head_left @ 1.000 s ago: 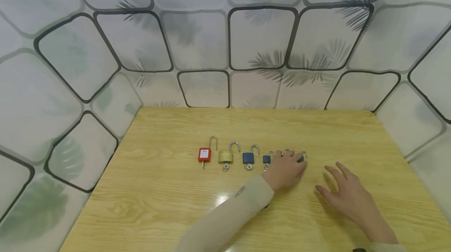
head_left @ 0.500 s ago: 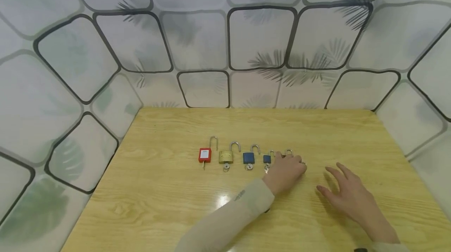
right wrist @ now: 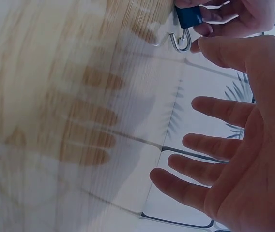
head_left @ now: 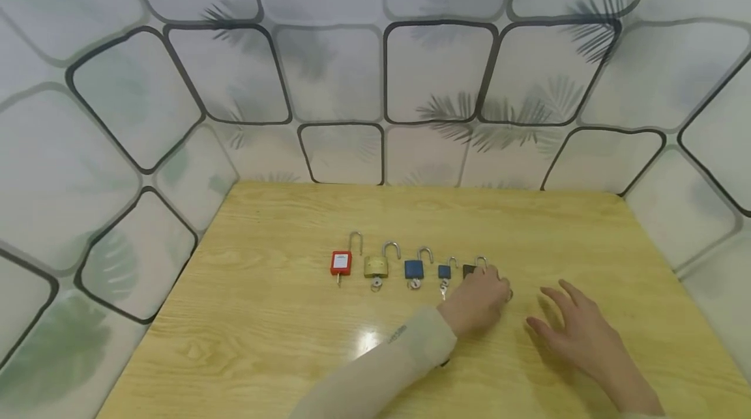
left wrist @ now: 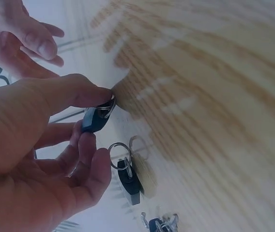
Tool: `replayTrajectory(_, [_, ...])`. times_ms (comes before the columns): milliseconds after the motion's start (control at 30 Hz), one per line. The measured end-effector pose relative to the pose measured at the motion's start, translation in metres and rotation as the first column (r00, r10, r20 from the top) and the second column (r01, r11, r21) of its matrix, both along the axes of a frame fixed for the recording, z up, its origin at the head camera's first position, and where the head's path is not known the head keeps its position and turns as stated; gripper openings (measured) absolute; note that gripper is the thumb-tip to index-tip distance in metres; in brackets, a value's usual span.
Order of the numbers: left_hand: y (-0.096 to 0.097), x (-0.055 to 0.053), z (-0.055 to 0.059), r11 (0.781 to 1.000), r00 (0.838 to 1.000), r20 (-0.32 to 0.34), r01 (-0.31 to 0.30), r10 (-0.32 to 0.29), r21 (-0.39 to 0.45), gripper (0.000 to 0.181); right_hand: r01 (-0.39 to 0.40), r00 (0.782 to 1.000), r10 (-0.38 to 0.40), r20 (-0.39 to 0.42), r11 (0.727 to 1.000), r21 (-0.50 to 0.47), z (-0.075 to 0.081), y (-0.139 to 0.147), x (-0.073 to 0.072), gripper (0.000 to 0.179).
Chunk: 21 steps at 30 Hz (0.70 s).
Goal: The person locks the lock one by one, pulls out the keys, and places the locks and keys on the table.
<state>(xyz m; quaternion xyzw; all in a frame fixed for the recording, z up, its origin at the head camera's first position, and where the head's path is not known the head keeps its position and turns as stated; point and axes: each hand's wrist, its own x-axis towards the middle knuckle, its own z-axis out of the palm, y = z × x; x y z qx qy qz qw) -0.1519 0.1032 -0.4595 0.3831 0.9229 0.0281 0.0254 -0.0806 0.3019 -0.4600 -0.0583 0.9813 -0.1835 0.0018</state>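
Observation:
My left hand (head_left: 478,302) pinches a blue padlock (left wrist: 95,120) between thumb and fingers at the right end of a row. In the right wrist view its shackle (right wrist: 181,42) hangs open. Beside the fingers lies a black padlock (left wrist: 129,181) with a key ring, partly covered by the hand in the head view. Further left lie a small blue padlock (head_left: 444,272), a larger blue one (head_left: 414,269), a brass padlock (head_left: 376,267) and a red padlock (head_left: 341,262), shackles open. My right hand (head_left: 587,341) hovers over the table to the right, fingers apart, holding nothing.
The padlocks lie on a light wood-grain table (head_left: 246,334). Keys (head_left: 444,288) sit in the lower ends of several locks. Patterned fabric walls (head_left: 340,73) rise behind the table and at both sides.
My left hand has curled its fingers round the rightmost blue padlock and drawn back slightly, uncovering part of the black padlock. The right hand stays nearly still. The head view has tilted slightly.

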Motion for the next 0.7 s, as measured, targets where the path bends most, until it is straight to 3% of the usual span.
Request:
replayTrajectory(300, [-0.0001,0.0041,-0.0024,0.999,1.000,-0.028,0.011,-0.012,-0.032,0.014,0.008,1.000,-0.008,-0.013,1.000,-0.003,-0.0024,0.0006,0.0021,0.064])
replayTrajectory(533, [0.0043,0.0050,0.0015,0.994,0.992,-0.063,-0.112,0.111,-0.007,0.017,-0.003,1.000,0.003,-0.025,1.000,-0.011,0.0014,0.0007,-0.0008,0.061])
replayTrajectory(700, [0.0088,0.0069,-0.0009,0.984,0.982,-0.081,-0.174,0.171,-0.037,0.013,-0.003,1.000,0.003,-0.024,1.000,-0.017,0.0010,0.0001,-0.0018,0.059])
